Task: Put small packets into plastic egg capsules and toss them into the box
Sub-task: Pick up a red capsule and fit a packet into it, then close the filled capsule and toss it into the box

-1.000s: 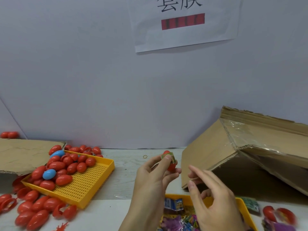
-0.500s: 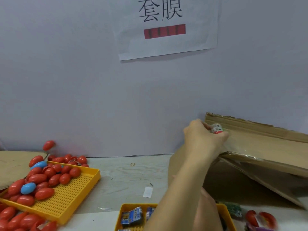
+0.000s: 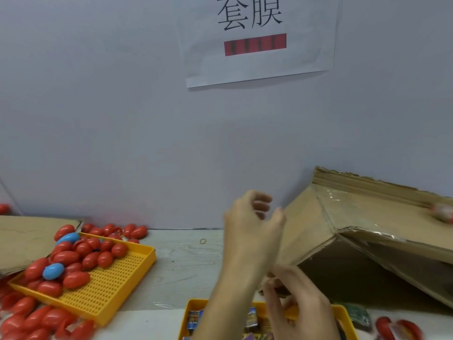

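currently the left hand [image 3: 252, 227] is raised beside the left slope of the cardboard box [image 3: 367, 217], fingers loosely curled and holding nothing. the right hand [image 3: 296, 307] sits lower, in front of the box's left corner and above the near yellow tray [image 3: 343, 312]; its fingers are bent together, and whether they pinch anything cannot be told because of blur. a filled egg capsule [image 3: 442, 212], blurred, lies on the taped top flap of the box at its far right end, well apart from both hands. small packets [image 3: 196, 317] lie in the near yellow tray, in front of the box. a second yellow tray [image 3: 117, 280] stands well to the left of the box and carries a heap of red egg capsules [image 3: 85, 256] with two blue capsules [image 3: 53, 271] among them. more red capsules [image 3: 29, 320] lie on the table [image 3: 181, 266] around that tray. open red capsule halves [image 3: 404, 327] lie in front of the box at its right. a flat cardboard sheet [image 3: 29, 239] lies far left of the box. a paper sign [image 3: 255, 38] hangs on the wall [image 3: 98, 119] above and left of the box. a small rubber band [image 3: 203, 240] lies on the table left of the box.
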`<state>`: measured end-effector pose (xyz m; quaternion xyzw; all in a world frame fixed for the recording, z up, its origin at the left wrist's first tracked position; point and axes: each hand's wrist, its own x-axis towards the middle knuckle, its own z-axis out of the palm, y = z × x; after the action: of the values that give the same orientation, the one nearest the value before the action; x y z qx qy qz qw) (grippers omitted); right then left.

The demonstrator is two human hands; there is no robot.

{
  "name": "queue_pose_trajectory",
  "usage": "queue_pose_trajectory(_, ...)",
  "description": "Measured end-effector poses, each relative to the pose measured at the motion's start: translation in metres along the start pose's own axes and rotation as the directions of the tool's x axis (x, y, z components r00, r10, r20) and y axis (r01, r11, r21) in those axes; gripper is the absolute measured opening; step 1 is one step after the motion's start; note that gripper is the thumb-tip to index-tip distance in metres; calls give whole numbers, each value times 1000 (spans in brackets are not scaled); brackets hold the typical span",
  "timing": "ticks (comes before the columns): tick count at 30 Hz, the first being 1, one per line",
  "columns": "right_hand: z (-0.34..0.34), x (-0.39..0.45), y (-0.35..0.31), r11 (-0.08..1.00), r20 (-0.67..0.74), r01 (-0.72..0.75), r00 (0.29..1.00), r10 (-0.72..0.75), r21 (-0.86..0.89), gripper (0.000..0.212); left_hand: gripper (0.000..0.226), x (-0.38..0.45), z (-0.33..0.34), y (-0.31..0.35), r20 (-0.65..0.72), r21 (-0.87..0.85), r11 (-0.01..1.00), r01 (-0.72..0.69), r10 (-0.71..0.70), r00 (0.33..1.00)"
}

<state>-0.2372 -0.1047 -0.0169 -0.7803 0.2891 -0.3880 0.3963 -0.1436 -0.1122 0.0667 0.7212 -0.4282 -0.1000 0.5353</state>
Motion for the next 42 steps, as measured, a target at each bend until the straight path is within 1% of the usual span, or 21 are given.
queue_pose_trajectory(1,-3,-2,5,997,-72,39,996,-43,-59,32,13,0,-16,-12,-17,47,999,28,-27,999)
queue_pose_trajectory(2,-9,0,7,992,-110,10,994,-24,-126,34,10,-1,-34,-26,-51,82,994,75,-71,996)
queue_pose_trajectory(3,-4,0,11,986,-93,40,994,-56,-164,37,8,-1,-52,-41,-87,122,986,118,-108,990)
queue_pose_trajectory(4,2,-3,7,986,-73,65,994,-77,-153,38,7,-2,-70,-54,-136,155,975,161,-141,981)
queue_pose_trajectory(5,6,-3,4,987,-97,81,991,-96,-142,39,8,-3,-85,-67,-195,182,961,206,-170,966)
queue_pose_trajectory(7,3,-1,13,986,-126,53,989,-73,-156,40,11,-4,-112,-94,-310,234,927,294,-215,926)
queue_pose_trajectory(8,1,0,15,990,-124,22,991,-40,-143,40,13,-6,-124,-106,-357,256,904,343,-241,902)
queue_pose_trajectory(9,2,0,16,987,-132,34,990,-55,-159,41,16,-7,-135,-118,-399,284,877,387,-259,880)
queue_pose_trajectory(12,6,-1,16,982,-140,43,988,-69,-183,40,26,-10,-160,-147,-483,353,779,519,-323,814)
queue_pose_trajectory(14,7,-1,16,978,-130,46,989,-74,-202,38,32,-10,-171,-162,-510,406,714,570,-341,790)
queue_pose_trajectory(16,6,-2,14,979,-122,28,991,-54,-204,38,38,-5,-179,-173,-507,436,686,582,-347,789)
queue_pose_trajectory(17,6,-2,13,976,-113,23,992,-49,-217,38,40,-1,-181,-177,-497,441,692,571,-341,798)
queue_pose_trajectory(19,7,-2,15,973,-126,25,990,-56,-231,38,43,7,-181,-181,-456,442,733,517,-313,833)
queue_pose_trajectory(21,8,-2,12,972,-134,11,990,-43,-235,39,49,12,-177,-184,-399,439,759,481,-315,861)
queue_pose_trajectory(23,8,-2,11,970,-128,3,991,-35,-244,39,54,14,-172,-189,-327,476,722,503,-385,863)
queue_pose_trajectory(25,7,-2,9,971,-121,-6,992,-24,-239,39,54,15,-170,-191,-302,513,671,536,-443,844)
queue_pose_trajectory(30,7,-3,5,967,-128,-29,992,-4,-252,40,45,14,-168,-190,-402,554,616,561,-392,828)
queue_pose_trajectory(34,7,-2,5,964,-111,-44,994,16,-261,42,36,16,-168,-191,-421,563,588,580,-400,814)
queue_pose_trajectory(37,6,-1,3,960,-102,-49,995,21,-276,42,38,18,-169,-195,-433,540,595,595,-410,803)
queue_pose_trajectory(42,7,-2,1,953,-124,-49,992,12,-300,40,37,17,-172,-196,-493,515,640,571,-324,808)
